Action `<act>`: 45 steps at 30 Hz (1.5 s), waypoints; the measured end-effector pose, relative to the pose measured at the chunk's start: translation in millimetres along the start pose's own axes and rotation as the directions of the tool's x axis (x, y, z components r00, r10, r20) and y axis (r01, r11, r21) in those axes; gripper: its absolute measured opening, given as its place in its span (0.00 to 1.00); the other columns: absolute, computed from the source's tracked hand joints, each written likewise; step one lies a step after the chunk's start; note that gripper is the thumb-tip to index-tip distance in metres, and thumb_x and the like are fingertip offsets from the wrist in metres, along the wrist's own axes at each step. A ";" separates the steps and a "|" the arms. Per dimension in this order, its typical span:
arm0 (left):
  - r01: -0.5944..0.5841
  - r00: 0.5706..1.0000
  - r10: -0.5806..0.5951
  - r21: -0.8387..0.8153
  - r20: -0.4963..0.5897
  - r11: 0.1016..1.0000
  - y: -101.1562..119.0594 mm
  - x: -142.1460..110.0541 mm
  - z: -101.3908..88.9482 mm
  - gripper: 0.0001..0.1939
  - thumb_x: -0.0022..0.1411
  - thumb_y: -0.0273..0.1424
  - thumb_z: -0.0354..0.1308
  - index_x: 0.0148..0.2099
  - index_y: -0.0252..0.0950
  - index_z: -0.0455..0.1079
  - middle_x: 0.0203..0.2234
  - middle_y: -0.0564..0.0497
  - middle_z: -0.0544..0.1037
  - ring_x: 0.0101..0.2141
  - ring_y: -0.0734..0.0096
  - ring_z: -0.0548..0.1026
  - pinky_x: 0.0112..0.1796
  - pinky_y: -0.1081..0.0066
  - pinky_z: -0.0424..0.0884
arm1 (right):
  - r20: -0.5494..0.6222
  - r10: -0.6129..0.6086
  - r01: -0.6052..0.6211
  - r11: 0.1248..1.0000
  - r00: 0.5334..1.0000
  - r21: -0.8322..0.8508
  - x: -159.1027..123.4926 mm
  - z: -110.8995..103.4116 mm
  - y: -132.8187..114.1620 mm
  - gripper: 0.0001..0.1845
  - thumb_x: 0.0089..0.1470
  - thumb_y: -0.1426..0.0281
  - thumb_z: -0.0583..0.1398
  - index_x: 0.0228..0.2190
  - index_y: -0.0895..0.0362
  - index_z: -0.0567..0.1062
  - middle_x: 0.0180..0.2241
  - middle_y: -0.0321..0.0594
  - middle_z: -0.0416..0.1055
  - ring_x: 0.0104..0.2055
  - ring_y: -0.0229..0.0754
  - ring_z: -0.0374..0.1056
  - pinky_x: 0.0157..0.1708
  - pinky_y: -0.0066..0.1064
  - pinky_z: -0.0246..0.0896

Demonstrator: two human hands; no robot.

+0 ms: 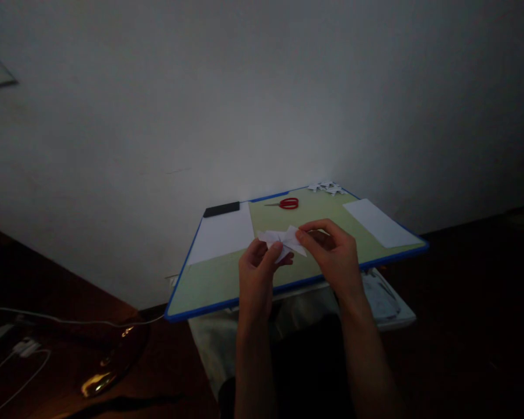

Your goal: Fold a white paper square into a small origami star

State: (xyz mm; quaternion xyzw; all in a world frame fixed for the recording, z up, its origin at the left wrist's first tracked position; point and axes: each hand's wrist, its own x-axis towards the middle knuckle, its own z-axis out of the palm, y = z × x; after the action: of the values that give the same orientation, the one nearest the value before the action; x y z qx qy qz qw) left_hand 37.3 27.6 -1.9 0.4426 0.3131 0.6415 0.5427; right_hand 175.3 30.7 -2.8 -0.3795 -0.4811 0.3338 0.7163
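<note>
A small piece of folded white paper (283, 237) with several pointed corners is held between my two hands, above the near part of a pale green table top (213, 288). My left hand (259, 262) pinches it from the left, the thumb lying on its front. At its upper right corner, the thumb and forefinger of my right hand (329, 247) close on the paper. Beyond the hands lie scissors (289, 203) with red handles, their blades pointing left. Several small folded paper pieces (327, 187) sit together at the far right corner.
White sheets (222, 235) lie on the table's left side, with a dark flat object (221, 209) at their far edge. Another white paper strip (382, 224) lies at the right. A blue rim (201, 312) edges the table; the wall (262, 116) stands behind it.
</note>
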 end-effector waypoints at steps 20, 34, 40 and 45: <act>-0.021 0.998 0.009 0.186 0.065 0.982 0.8 0.8 -11.2 0.11 0.57 0.33 0.73 0.40 0.32 0.80 0.31 0.48 0.84 0.30 0.71 0.78 0.34 0.72 0.77 | 0.468 -0.395 0.536 0.816 0.791 -0.217 1.2 -29.8 -2.9 0.16 0.65 0.73 0.64 0.50 0.46 0.83 0.48 0.42 0.80 0.50 0.45 0.78 0.51 0.41 0.75; -0.014 1.000 0.013 0.202 0.003 0.979 1.3 -0.5 -12.8 0.13 0.53 0.30 0.73 0.42 0.34 0.81 0.29 0.51 0.83 0.30 0.70 0.79 0.36 0.72 0.74 | 0.456 -0.384 0.516 0.830 0.803 -0.210 1.0 -34.3 -2.0 0.11 0.60 0.70 0.70 0.44 0.47 0.86 0.41 0.40 0.84 0.42 0.45 0.80 0.44 0.38 0.77; -0.011 0.999 -0.001 0.263 0.048 0.965 1.5 -0.7 -17.0 0.11 0.55 0.31 0.72 0.41 0.34 0.82 0.29 0.49 0.83 0.29 0.70 0.78 0.34 0.72 0.74 | 0.514 -0.349 0.505 0.839 0.784 -0.201 -0.5 -39.5 -7.5 0.18 0.59 0.77 0.65 0.47 0.48 0.85 0.41 0.40 0.82 0.42 0.45 0.79 0.43 0.38 0.75; -0.013 0.997 -0.008 0.290 0.072 0.957 2.1 -1.4 -17.4 0.12 0.55 0.31 0.72 0.42 0.34 0.82 0.30 0.48 0.84 0.29 0.68 0.79 0.34 0.71 0.75 | 0.536 -0.316 0.462 0.872 0.783 -0.162 0.7 -38.7 -10.5 0.18 0.60 0.75 0.64 0.49 0.48 0.84 0.40 0.41 0.82 0.41 0.46 0.77 0.42 0.40 0.73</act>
State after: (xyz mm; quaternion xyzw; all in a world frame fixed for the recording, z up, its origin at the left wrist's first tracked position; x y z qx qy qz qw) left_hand 20.7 27.1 -7.5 0.5407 0.3837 0.5728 0.4820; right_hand 213.2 17.5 -3.0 -0.2715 -0.7588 0.1901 0.5607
